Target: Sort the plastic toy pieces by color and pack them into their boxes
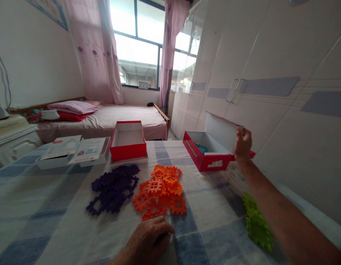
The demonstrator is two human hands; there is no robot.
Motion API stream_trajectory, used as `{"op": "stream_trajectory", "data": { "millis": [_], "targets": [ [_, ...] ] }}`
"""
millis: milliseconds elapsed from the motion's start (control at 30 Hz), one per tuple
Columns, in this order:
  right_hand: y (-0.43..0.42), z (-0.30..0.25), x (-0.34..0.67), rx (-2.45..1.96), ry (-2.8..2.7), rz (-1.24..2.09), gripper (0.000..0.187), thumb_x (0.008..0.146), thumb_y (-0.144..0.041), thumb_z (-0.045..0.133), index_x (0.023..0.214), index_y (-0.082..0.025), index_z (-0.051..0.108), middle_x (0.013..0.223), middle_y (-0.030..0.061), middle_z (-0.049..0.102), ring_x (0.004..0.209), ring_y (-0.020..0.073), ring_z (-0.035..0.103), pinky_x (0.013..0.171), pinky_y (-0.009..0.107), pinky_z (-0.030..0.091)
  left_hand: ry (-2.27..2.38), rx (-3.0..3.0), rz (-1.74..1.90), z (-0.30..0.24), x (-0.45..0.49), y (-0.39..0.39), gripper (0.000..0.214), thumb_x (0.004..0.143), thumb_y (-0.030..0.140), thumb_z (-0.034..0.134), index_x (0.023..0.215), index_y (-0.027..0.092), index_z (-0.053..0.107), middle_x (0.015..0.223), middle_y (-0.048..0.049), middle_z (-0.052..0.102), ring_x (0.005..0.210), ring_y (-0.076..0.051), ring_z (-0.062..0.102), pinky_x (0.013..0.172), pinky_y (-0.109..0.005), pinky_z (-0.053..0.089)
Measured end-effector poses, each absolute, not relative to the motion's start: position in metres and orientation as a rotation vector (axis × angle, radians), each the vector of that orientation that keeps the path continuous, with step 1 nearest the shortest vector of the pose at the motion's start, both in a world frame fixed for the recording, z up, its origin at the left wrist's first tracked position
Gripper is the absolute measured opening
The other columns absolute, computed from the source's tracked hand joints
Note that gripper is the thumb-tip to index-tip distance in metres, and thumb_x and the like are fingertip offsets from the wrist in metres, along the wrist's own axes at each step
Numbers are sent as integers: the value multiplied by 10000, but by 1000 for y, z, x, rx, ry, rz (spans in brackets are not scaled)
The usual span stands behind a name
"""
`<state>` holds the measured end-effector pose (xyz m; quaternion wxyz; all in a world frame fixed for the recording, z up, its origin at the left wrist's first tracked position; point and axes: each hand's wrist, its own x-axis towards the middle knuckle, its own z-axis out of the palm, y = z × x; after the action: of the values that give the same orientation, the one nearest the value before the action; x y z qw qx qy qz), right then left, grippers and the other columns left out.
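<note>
While the right hand (243,141) pinches the raised lid (218,129), its red box (205,162) lies just left, long axis running away; the left hand's (150,237) grip I cannot tell.

Your left hand (151,235) is bare, with rounded knuckles and a short stretch of uncovered wrist. Your right hand (243,142) is bare too, and your right forearm (281,200), also uncovered, broadens smoothly from a slimmer wrist, its surface detail blurred.
</note>
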<state>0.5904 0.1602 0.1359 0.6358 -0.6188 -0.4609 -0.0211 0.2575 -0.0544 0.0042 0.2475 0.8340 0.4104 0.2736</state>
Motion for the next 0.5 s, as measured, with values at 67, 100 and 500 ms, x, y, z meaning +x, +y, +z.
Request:
{"op": "stream_trajectory", "data": {
  "millis": [67,100,500],
  "targets": [
    [159,132,576,-1459,-1118,-158,413,853,-508,376,1030,-166,526,998,81,596,891,179,537,827,308,399,1117,2275,741,6,258,-54,285,751,42,464,840,189,692,736,-15,641,675,-105,607,601,-152,410],
    [159,128,569,-1486,-1162,-190,406,852,-497,384,1028,-162,532,995,87,603,889,184,538,823,306,398,1115,2278,742,6,258,-54,285,750,42,462,838,187,692,735,-15,640,677,-106,607,607,-154,411],
    [142,73,524,-1833,-1648,-524,382,837,-313,407,1173,-209,558,1200,80,573,1083,242,481,943,398,267,1098,2258,782,4,258,-55,277,741,45,468,828,189,688,715,-10,628,653,-104,587,580,-155,394]
  ]
}}
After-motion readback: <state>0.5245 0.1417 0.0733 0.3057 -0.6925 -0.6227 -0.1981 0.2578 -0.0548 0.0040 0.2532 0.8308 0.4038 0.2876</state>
